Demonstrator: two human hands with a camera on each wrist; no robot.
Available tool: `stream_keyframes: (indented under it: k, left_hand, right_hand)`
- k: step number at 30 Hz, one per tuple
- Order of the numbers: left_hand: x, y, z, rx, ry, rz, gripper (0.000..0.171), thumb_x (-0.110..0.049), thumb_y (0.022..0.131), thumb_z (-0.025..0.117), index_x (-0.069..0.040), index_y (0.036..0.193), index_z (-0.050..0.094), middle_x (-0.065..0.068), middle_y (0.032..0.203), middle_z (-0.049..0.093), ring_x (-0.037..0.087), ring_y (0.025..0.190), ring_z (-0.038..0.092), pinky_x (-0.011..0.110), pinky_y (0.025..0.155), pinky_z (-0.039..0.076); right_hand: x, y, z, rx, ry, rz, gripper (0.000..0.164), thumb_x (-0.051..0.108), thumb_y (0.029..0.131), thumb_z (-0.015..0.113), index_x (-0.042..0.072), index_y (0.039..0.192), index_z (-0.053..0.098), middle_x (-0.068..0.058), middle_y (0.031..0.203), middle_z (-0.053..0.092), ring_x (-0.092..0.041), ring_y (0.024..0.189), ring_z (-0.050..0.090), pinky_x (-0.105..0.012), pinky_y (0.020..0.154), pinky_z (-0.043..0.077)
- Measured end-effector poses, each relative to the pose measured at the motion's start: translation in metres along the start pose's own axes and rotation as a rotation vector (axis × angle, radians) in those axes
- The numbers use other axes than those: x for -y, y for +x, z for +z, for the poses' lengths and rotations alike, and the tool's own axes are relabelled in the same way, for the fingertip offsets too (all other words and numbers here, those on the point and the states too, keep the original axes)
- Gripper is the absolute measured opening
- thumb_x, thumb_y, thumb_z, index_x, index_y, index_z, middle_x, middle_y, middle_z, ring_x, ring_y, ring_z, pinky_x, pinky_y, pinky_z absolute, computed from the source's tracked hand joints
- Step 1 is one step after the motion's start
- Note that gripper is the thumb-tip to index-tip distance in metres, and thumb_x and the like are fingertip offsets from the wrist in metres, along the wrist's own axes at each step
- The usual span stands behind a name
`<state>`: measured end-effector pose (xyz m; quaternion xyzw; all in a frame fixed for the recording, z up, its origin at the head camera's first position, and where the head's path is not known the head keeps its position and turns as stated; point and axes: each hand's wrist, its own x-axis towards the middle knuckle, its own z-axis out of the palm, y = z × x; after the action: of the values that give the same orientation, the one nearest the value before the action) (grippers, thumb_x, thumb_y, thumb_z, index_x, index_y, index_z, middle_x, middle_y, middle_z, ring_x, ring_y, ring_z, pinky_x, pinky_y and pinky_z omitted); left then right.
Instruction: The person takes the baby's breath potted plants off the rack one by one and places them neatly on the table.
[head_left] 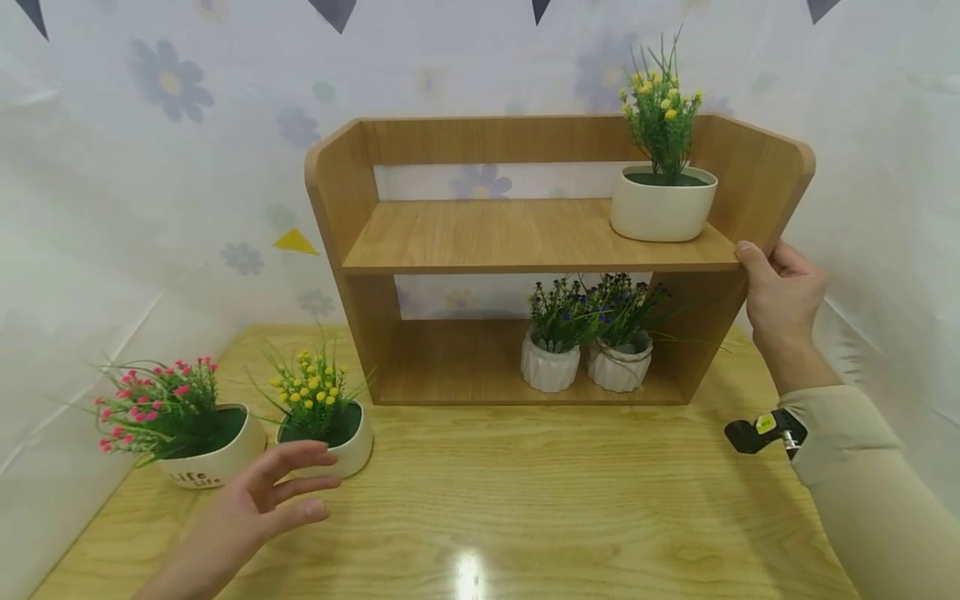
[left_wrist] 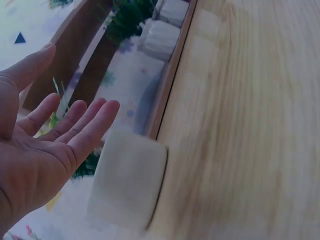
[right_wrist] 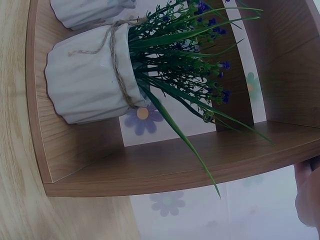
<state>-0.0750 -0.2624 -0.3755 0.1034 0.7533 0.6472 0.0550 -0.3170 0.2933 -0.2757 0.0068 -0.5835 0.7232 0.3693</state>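
Note:
A two-tier wooden shelf stands on the table, and my right hand grips its right side panel, thumb at the end of the upper board. In the right wrist view only part of that hand shows, at the panel's outer edge. My left hand is held with fingers spread beside a white pot of yellow flowers. The left wrist view shows the open palm by that white pot, holding nothing. Left of it sits a pot of pink flowers lettered "Life".
On the upper board, at the right, stands another white pot with yellow flowers. The lower board bears two fluted white pots with purple-blue flowers, one tied with twine. Behind hangs a flower-print cloth. The wooden table extends in front.

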Motion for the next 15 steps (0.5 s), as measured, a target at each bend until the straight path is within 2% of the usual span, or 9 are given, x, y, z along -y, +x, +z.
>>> stream_keyframes:
  k: [8, 15]
  left_hand:
    - [-0.017, 0.033, 0.026, 0.12, -0.082, 0.132, 0.055, 0.004, 0.097, 0.061, -0.006, 0.147, 0.043, 0.01, 0.139, 0.056, 0.026, 0.126, 0.058, 0.042, 0.091, 0.056]
    - [-0.031, 0.06, 0.05, 0.176, -0.166, 0.14, 0.065, 0.003, 0.096, 0.064, -0.011, 0.154, 0.038, 0.013, 0.147, 0.05, 0.03, 0.128, 0.056, 0.046, 0.091, 0.055]
  right_hand:
    - [-0.001, 0.001, -0.002, 0.002, 0.004, -0.015, 0.017, 0.003, 0.083, 0.078, -0.002, 0.099, 0.079, 0.003, 0.076, 0.074, -0.009, 0.071, 0.066, -0.019, 0.071, 0.052]
    - [-0.003, 0.001, -0.002, 0.011, 0.014, -0.028, 0.016, 0.003, 0.083, 0.078, -0.003, 0.098, 0.079, 0.002, 0.076, 0.074, -0.009, 0.071, 0.067, -0.02, 0.07, 0.053]
